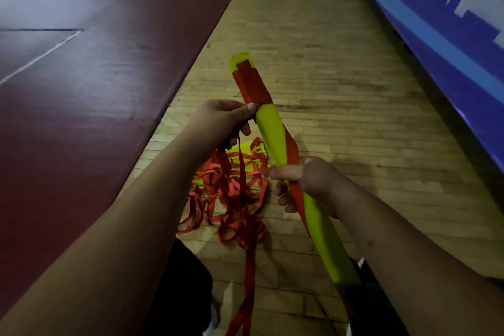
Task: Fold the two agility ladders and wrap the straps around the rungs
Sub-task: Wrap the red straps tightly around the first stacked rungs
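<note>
A stack of yellow-green ladder rungs (270, 128) slants from upper centre down to the lower right. Red strap is wound tightly round its far end (252, 84), and one turn crosses the stack lower down. My left hand (223, 123) pinches the red strap beside the wound part, with loose strap hanging from it. My right hand (308, 183) grips the rung stack at its middle, over the strap. A tangle of red strap with more yellow rungs (234, 188) lies on the floor below my hands.
I am over a wooden plank floor (327, 76). A dark red mat (95, 76) borders it on the left, a blue banner with white letters (450, 22) on the right. My dark-clothed legs show at the bottom.
</note>
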Demonstrator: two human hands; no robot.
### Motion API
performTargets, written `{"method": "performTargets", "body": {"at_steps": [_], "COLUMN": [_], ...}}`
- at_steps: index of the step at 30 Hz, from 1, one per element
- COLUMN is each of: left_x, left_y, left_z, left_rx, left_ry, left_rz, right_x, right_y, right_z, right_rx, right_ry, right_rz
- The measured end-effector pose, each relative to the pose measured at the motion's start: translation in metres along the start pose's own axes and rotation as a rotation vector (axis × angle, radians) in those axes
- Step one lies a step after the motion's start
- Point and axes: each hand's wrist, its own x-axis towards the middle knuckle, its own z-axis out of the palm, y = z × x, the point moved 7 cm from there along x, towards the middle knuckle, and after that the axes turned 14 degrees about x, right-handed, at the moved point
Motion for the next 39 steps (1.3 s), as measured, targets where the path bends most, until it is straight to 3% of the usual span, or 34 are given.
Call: {"method": "performTargets", "body": {"at_steps": [5, 13, 20, 25, 28, 30, 33, 35, 39], "left_x": [-0.003, -0.008, -0.003, -0.004, -0.008, -0.007, -0.003, -0.003, -0.005], "left_y": [0.000, -0.002, 0.002, 0.009, 0.020, 0.023, 0.023, 0.023, 0.022], "left_z": [0.006, 0.019, 0.013, 0.004, 0.002, 0.002, 0.000, -0.001, -0.007], "left_rx": [0.155, 0.512, 0.397, 0.031, -0.141, -0.238, -0.305, -0.263, -0.208], "left_ry": [0.022, 0.058, 0.101, 0.011, -0.033, -0.057, -0.076, -0.093, -0.110], "left_rz": [-0.054, -0.161, -0.140, -0.008, 0.124, 0.182, 0.224, 0.227, 0.268], "right_x": [0.006, 0.001, 0.002, -0.001, -0.014, -0.025, -0.047, -0.049, -0.043], "right_y": [0.006, 0.013, 0.007, -0.007, -0.009, 0.004, 0.016, 0.015, 0.002], "right_z": [-0.010, -0.007, -0.006, -0.003, 0.014, 0.028, 0.051, 0.054, 0.042], "right_rx": [-0.080, -0.303, -0.241, -0.150, 0.082, 0.212, 0.256, 0.252, 0.280], "right_ry": [0.158, 0.216, 0.195, 0.003, -0.285, -0.489, -0.792, -0.813, -0.661], "right_rz": [-0.045, -0.040, -0.109, -0.020, 0.053, 0.194, 0.324, 0.293, 0.174]}}
